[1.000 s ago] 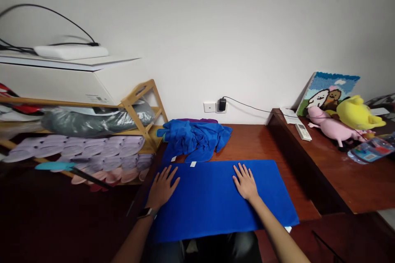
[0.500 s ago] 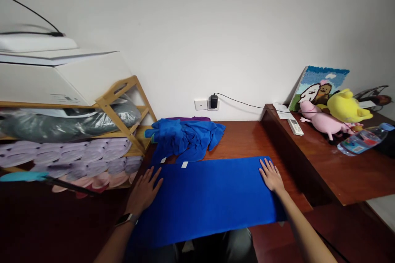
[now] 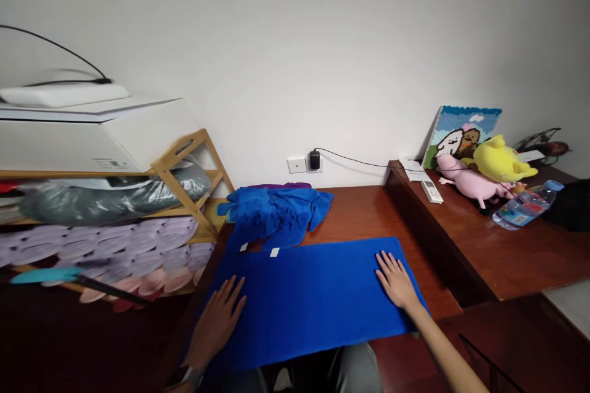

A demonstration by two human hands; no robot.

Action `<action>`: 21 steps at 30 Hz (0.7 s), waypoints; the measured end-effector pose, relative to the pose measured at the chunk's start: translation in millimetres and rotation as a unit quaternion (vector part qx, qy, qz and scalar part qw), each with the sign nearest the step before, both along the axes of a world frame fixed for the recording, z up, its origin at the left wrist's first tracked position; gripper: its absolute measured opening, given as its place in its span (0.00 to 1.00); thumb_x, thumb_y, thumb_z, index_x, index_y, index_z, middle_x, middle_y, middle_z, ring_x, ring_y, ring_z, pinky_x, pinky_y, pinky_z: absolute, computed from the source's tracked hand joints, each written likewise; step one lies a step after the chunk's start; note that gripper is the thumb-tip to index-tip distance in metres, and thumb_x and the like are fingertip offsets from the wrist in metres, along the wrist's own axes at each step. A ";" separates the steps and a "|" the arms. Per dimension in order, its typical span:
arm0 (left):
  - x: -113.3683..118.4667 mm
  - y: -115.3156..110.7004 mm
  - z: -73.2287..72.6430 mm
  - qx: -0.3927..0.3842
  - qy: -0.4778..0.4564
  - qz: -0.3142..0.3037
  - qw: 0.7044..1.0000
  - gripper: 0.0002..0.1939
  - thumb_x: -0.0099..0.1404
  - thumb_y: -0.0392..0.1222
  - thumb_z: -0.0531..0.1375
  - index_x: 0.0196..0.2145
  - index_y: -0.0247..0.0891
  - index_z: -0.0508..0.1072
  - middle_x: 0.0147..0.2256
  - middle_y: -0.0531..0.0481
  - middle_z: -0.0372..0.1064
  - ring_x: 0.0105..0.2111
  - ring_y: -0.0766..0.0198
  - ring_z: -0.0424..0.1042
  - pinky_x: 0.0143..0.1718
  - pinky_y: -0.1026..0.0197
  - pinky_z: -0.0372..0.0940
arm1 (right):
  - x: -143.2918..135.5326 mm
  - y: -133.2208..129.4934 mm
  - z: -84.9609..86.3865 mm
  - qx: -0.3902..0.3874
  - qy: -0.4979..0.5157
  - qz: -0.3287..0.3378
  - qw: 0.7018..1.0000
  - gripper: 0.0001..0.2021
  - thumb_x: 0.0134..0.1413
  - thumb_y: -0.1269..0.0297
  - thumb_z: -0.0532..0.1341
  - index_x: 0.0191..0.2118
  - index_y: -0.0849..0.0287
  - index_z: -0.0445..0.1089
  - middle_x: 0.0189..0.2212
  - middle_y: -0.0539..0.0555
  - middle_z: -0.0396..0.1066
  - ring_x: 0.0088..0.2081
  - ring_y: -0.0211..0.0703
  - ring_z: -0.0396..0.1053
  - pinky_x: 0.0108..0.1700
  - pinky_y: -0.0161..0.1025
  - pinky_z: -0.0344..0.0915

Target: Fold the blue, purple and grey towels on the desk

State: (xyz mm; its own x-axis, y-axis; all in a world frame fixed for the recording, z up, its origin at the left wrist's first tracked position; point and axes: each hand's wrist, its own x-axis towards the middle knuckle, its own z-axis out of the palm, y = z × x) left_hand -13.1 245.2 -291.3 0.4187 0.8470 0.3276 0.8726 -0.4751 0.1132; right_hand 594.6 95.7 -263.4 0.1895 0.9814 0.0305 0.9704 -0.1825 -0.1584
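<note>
A blue cloth (image 3: pixel 313 301) that looks like a towel lies spread flat over the reddish-brown wooden desk, its near edge reaching the front above my legs. On its left part rests my left hand (image 3: pixel 219 319), palm down with the fingers stretched out. My right hand (image 3: pixel 395 279) lies flat near the cloth's right edge, fingers spread. Neither hand grips anything. Behind the cloth sits a crumpled heap of blue cloth (image 3: pixel 276 212), with white tags (image 3: pixel 275 252) at its front. A bit of purple cloth (image 3: pixel 295 185) shows behind the heap.
On the left stands a wooden rack (image 3: pixel 184 184) with slippers (image 3: pixel 152 236) and a white box (image 3: pixel 92 141). The raised desk section at right holds a remote (image 3: pixel 432 191), pink plush (image 3: pixel 474 184), yellow plush (image 3: pixel 502 161) and a bottle (image 3: pixel 525 206). A charger (image 3: pixel 314 159) is plugged into the wall.
Both hands have slid a little toward me over the cloth, the right one also inward from the far right corner. The view has tilted up slightly.
</note>
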 end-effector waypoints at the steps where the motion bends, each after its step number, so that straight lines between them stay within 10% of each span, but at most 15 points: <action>1: -7.0 -2.0 -3.1 -0.001 0.004 0.013 1.000 0.36 0.76 0.61 0.41 0.71 0.42 0.66 0.70 0.38 0.65 0.72 0.46 0.62 0.68 0.37 0.61 | 0.7 -2.3 -2.1 -0.007 -0.003 -0.001 1.000 0.33 0.77 0.44 0.41 0.79 0.50 0.50 0.78 0.51 0.46 0.79 0.51 0.43 0.78 0.57 0.43; 6: -56.2 -2.3 -10.0 -0.006 0.031 0.026 0.999 0.37 0.75 0.62 0.39 0.70 0.43 0.68 0.71 0.38 0.64 0.73 0.47 0.59 0.70 0.36 0.56 | 27.2 -13.6 -9.4 -0.020 -0.019 -0.047 0.999 0.33 0.77 0.46 0.41 0.80 0.52 0.47 0.79 0.51 0.43 0.79 0.50 0.41 0.78 0.56 0.44; 15: -52.2 -7.3 5.1 -0.030 0.025 0.082 0.996 0.42 0.74 0.62 0.39 0.71 0.32 0.65 0.70 0.34 0.64 0.72 0.45 0.62 0.70 0.37 0.57 | 32.7 -18.9 -2.4 -0.050 -0.014 -0.053 0.997 0.33 0.78 0.49 0.40 0.80 0.54 0.46 0.79 0.51 0.41 0.79 0.48 0.39 0.78 0.55 0.41; 21: -100.6 -40.1 1.3 0.002 0.021 0.073 0.997 0.39 0.75 0.55 0.35 0.65 0.37 0.74 0.64 0.33 0.73 0.69 0.40 0.64 0.69 0.32 0.58 | 59.7 -48.4 -11.2 -0.056 -0.007 -0.094 0.994 0.34 0.77 0.49 0.38 0.81 0.54 0.44 0.79 0.51 0.41 0.79 0.51 0.39 0.78 0.56 0.42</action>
State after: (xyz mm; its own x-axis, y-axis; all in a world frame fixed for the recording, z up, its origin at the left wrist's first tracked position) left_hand -113.7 205.2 -289.9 0.3047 0.8982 0.3169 0.9362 -0.3437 0.0738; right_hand 654.3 47.3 -274.6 0.3707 0.9258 -0.0735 0.9192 -0.3771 -0.1135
